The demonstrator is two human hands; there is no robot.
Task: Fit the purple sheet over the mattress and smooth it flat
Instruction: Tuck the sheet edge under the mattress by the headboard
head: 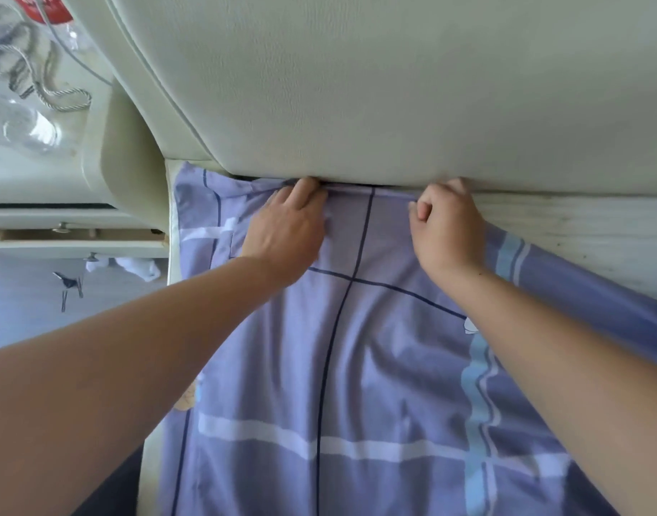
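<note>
The purple sheet [364,366] with dark grid lines and pale blue and white stripes covers the left part of the mattress. Bare white mattress [580,236] shows at the right, beyond the sheet's slanting edge. My left hand [289,225] lies on the sheet's top edge, its fingertips pushed into the dark gap under the headboard [394,87]. My right hand [446,225] has its fingers curled around the sheet's top edge, right against the headboard. The tips of both hands are partly hidden in the gap.
The cream padded headboard fills the top of the view. A bedside cabinet [40,180] at the left carries a clear plastic bag and a cord. Grey floor [29,310] lies beside the bed, with a white cloth and a dark clip on it.
</note>
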